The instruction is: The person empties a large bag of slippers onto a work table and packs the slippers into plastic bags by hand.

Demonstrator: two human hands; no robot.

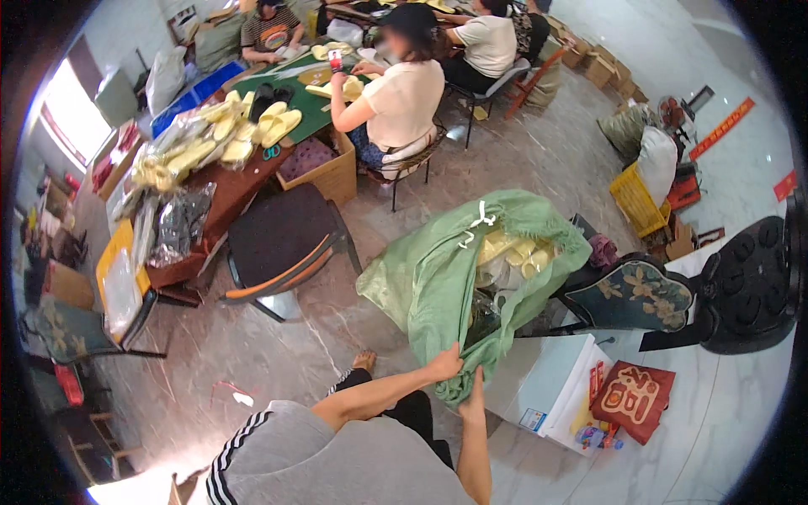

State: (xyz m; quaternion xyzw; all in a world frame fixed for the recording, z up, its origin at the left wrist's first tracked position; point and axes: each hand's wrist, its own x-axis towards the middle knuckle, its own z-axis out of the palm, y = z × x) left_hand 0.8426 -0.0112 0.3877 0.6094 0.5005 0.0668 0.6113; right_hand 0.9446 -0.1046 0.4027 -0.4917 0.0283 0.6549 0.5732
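Note:
A large green woven sack (pixel 425 261) stands on the floor before me, its mouth gaping toward the right. Pale yellow slippers (pixel 530 259), some in clear plastic, show inside; the lower contents are hidden by cloth. My left hand (pixel 446 363) is closed on the bunched near edge of the sack. Just to its right, my right hand (pixel 474 397) grips the same gathered cloth, its fingers partly hidden behind the folds. White string ties (pixel 480 215) hang on the sack's far side.
Right of the sack stand a white cabinet (pixel 539 383) and a flowered chair (pixel 631 295). A dark chair (pixel 290 231) is to the left. Wrapped slippers cover the table (pixel 231 198) end. A co-worker (pixel 400 93) sits there holding something; other people sit farther back.

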